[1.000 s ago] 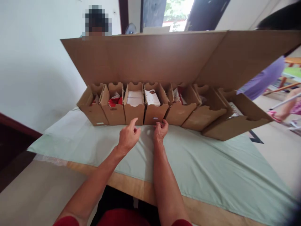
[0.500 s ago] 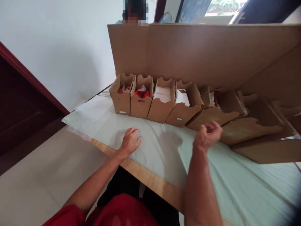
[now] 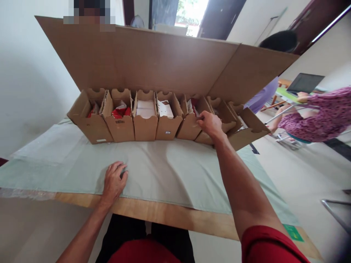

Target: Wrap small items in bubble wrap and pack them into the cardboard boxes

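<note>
My left hand [image 3: 115, 180] rests on the pale green cloth [image 3: 164, 171] near the table's front edge, fingers apart and loosely bent, with nothing in it. My right hand [image 3: 210, 123] is at the front rim of the fifth cardboard bin [image 3: 189, 125] from the left, its fingers curled together. Whether anything is between them is hidden. Inside that bin a red and white item [image 3: 193, 106] shows. To its left, one bin holds white cards with holes [image 3: 165, 109], another white sheets [image 3: 146, 108], and two hold red packets [image 3: 122, 112].
A tall cardboard panel [image 3: 153, 62] stands behind the row of bins. Clear plastic sheeting [image 3: 52, 144] lies at the left of the table. One person is behind the panel; another in a patterned pink garment [image 3: 329, 113] sits at the right by a laptop [image 3: 305, 83].
The view has swung to the right. My right hand has moved from in front of the bins up to the fifth bin's rim. My left hand stays on the cloth.
</note>
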Available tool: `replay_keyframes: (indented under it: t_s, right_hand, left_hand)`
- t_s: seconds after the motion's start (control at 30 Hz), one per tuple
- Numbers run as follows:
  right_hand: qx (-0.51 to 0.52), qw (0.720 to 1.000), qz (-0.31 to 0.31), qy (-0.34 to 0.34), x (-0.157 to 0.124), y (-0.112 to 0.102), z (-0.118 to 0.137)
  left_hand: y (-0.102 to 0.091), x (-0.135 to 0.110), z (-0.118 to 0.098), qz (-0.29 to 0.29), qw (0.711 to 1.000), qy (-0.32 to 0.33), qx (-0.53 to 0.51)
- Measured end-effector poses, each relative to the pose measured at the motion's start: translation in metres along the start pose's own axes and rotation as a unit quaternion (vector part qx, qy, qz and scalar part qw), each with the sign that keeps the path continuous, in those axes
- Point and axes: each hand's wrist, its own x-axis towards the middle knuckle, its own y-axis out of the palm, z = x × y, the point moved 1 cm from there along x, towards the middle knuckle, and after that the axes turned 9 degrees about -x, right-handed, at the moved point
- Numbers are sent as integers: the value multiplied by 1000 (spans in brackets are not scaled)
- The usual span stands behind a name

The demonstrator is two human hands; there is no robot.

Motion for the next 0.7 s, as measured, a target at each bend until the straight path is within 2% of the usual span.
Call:
replay_keyframes:
  t_s: [0.1, 0.47, 0.53, 0.6, 0.7]
  right_hand:
    - [21, 999, -22, -9, -3, 4, 2]
    - [107, 993, -44, -6, -29, 11, -8]
    - [137, 989, -50, -17, -35, 10, -12]
    - [179, 980, -78, -25, -46, 12, -15]
    - [244, 963, -107, -32, -73, 27, -11]
  left_hand:
    - [-1, -1, -1, -2, 1000, -11, 0]
    - [-2, -1, -1, -3, 999, -24, -23]
    - [-7, 1, 1, -30, 998, -44, -40]
    - [-18, 10, 9, -83, 991, -82, -58]
    - [-41, 40, 31, -174, 967, -161, -95]
